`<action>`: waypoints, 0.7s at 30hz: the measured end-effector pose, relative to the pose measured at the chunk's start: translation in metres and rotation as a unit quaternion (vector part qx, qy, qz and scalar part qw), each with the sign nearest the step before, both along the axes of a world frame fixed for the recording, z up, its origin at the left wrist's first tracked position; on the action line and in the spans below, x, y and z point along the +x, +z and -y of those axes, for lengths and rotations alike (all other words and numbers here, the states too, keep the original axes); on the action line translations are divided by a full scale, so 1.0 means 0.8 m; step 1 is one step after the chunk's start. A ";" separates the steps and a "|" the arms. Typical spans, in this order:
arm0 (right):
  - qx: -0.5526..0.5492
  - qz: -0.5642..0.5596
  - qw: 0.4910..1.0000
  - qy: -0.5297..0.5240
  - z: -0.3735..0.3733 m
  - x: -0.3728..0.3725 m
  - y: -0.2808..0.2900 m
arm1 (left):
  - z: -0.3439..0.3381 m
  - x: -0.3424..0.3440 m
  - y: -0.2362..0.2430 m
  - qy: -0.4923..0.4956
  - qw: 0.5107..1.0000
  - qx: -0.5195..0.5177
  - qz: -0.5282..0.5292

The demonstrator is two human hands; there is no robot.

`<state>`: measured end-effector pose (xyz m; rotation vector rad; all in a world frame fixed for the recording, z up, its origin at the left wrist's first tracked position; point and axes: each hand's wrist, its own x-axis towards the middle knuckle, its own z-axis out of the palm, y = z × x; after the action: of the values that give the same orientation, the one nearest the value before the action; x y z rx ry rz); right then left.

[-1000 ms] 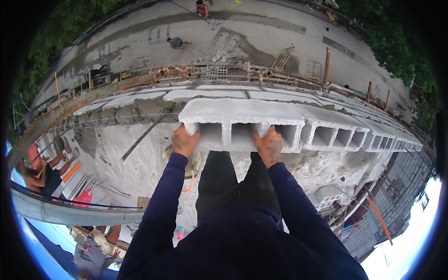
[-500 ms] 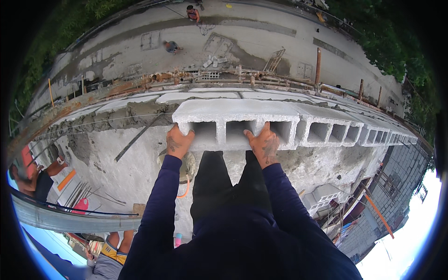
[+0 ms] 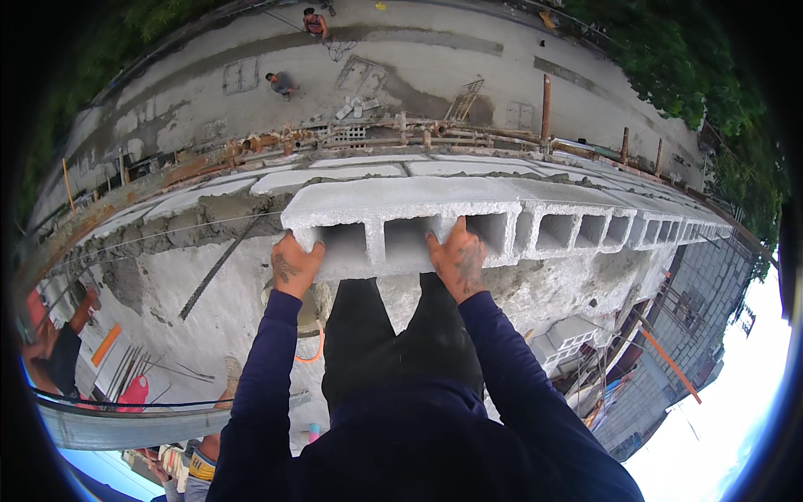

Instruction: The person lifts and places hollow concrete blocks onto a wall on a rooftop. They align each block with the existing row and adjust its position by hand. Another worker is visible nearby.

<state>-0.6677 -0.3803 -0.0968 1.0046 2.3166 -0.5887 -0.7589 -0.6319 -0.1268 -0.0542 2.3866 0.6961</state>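
Observation:
A grey hollow concrete block (image 3: 401,196) lies on top of the wall in front of me, its open cells facing me. My left hand (image 3: 294,263) grips its near left corner, thumb at the edge of the left cell. My right hand (image 3: 457,260) is closed round the web beside the right cell. The block's right end meets a row of similar blocks (image 3: 577,227) running off to the right. Left of it, rough wet mortar (image 3: 213,214) covers the wall top, with a thin string stretched above. A steel reinforcing bar (image 3: 219,268) sticks out beside the mortar.
Rusty scaffold pipes (image 3: 351,134) run beyond the wall, with a street far below where two people stand. A round container (image 3: 308,308) sits below my left wrist. More blocks (image 3: 569,336) are stacked at lower right. Other people are at lower left, near a metal beam (image 3: 167,425).
The whole view has shifted a little, so the scene sits further left. Both hands keep their hold on the block, which shows no clear movement along the wall.

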 end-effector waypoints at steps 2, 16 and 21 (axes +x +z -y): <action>0.007 0.017 1.000 -0.005 0.000 -0.001 0.000 | 0.001 0.001 0.002 -0.004 1.000 0.012 -0.002; -0.016 0.032 0.999 -0.014 0.003 -0.008 -0.003 | 0.006 0.000 -0.007 -0.005 1.000 -0.006 0.000; -0.003 0.017 1.000 -0.011 0.005 -0.003 -0.005 | 0.004 0.002 -0.009 -0.002 0.999 -0.032 -0.006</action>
<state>-0.6701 -0.3841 -0.1009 1.0299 2.2771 -0.5820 -0.7576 -0.6352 -0.1340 -0.0736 2.4201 0.6196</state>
